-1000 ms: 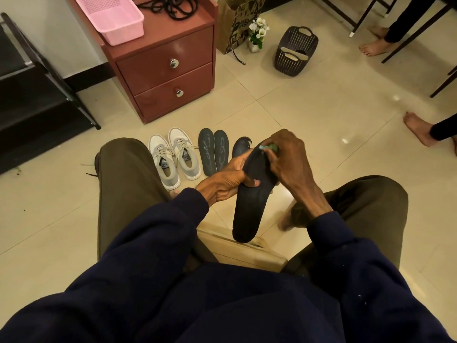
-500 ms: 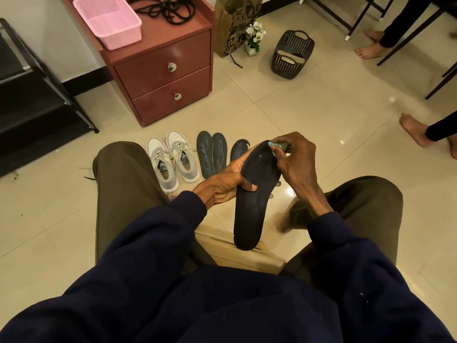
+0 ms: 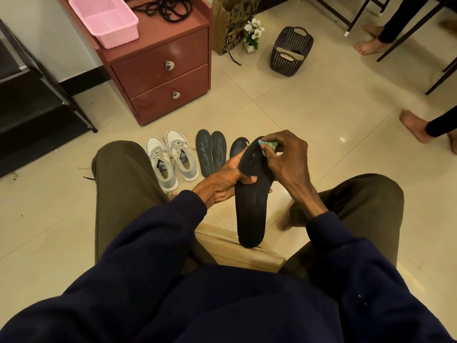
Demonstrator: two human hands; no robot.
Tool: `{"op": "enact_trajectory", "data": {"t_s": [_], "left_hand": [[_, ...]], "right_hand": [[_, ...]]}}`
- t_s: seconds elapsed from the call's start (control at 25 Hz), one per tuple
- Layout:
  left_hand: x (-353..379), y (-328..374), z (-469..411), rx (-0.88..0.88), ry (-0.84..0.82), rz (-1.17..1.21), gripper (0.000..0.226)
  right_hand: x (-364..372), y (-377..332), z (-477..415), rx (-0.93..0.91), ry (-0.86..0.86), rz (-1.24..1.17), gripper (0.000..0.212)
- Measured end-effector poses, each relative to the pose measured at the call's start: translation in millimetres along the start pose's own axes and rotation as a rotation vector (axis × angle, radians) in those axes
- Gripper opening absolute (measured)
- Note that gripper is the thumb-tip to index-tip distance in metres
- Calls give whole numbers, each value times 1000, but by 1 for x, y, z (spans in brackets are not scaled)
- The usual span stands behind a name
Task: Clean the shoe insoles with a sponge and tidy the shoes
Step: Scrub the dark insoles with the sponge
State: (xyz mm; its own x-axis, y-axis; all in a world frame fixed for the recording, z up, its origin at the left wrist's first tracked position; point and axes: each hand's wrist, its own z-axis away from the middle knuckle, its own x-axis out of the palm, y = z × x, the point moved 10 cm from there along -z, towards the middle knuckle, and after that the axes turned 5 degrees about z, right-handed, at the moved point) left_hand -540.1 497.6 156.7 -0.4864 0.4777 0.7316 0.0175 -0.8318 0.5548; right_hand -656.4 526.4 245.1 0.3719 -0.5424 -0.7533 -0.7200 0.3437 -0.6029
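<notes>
A long black insole (image 3: pixel 251 209) stands upright between my knees, its lower end resting on a wooden stool. My left hand (image 3: pixel 222 180) grips its middle from the left. My right hand (image 3: pixel 284 154) presses a small green sponge (image 3: pixel 268 144) against the insole's top end. On the floor ahead lie a pair of grey sneakers (image 3: pixel 171 159), two dark grey insoles (image 3: pixel 211 152) side by side, and another black insole (image 3: pixel 237 147), mostly hidden behind the held one.
A red two-drawer cabinet (image 3: pixel 160 70) carries a pink basket (image 3: pixel 103 19) and black laces. A black rack (image 3: pixel 37 100) stands at left. A paper bag, small flowers (image 3: pixel 253 33) and a dark basket (image 3: pixel 290 52) sit farther back. Other people's bare feet (image 3: pixel 415 125) are at right.
My right hand with the sponge has moved up to the insole's top end. The insole and my left hand have stayed nearly still.
</notes>
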Motion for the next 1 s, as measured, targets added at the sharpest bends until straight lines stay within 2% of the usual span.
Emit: {"op": "enact_trajectory", "data": {"t_s": [0.08,0.28,0.4,0.52,0.64,0.76,0.84,0.92,1.0], "left_hand": [[-2,1,-1,4,20,-5,83],[3,-2,3,-13,-40,-22,80],[-3,-4,0,-13,-6,-24,80],[-1,-8,-4,-15,-96,16,91],[0,-11,-5,-31,-162,-41,93],[-6,-14,-9,-50,-119,-54,92],[-11,-14,-10,-43,-84,-67,94],[-15,-13,-10,-44,-34,-81,94],[-16,-13,-9,-49,-8,-71,93]], "right_hand": [[7,-6,1,-24,-20,21,9],[-9,31,-2,168,57,11,9],[-6,35,-2,231,52,-19,9],[-5,49,0,358,38,-95,6],[-6,49,-1,386,38,-136,4],[-4,32,-1,312,50,-145,7],[8,6,1,137,-9,-132,10],[19,-19,5,-74,-70,-20,12],[10,-11,-1,-94,-7,84,11]]}}
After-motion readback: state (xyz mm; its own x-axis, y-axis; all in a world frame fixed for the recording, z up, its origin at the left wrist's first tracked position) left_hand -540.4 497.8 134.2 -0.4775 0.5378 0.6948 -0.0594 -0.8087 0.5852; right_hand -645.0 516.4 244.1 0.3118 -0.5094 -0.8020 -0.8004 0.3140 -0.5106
